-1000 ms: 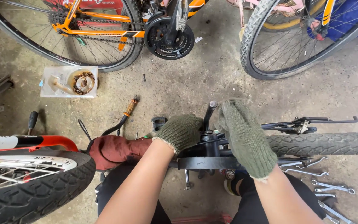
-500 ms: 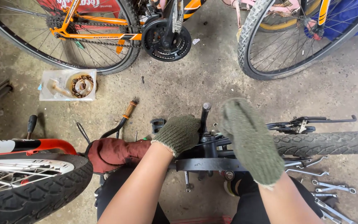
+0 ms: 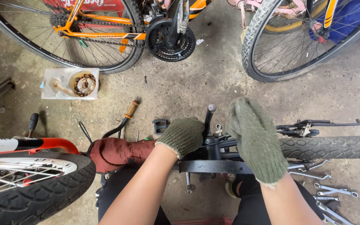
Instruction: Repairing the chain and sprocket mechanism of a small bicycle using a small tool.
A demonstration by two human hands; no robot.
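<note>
2 gloved hands, right hand (image 3: 257, 139) slightly higher.

**Labels and packages on the floor**

A clear plastic package (image 3: 69, 83) lies on the floor well ahead and left of the hands. A red sign with white lettering (image 3: 89, 6) stands farther off, behind the orange bicycle.

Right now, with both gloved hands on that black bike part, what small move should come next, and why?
Probably bring the right hand down to grip the black frame: it hovers over it, while the left hand already rests on the frame beside the upright black stem.
</note>
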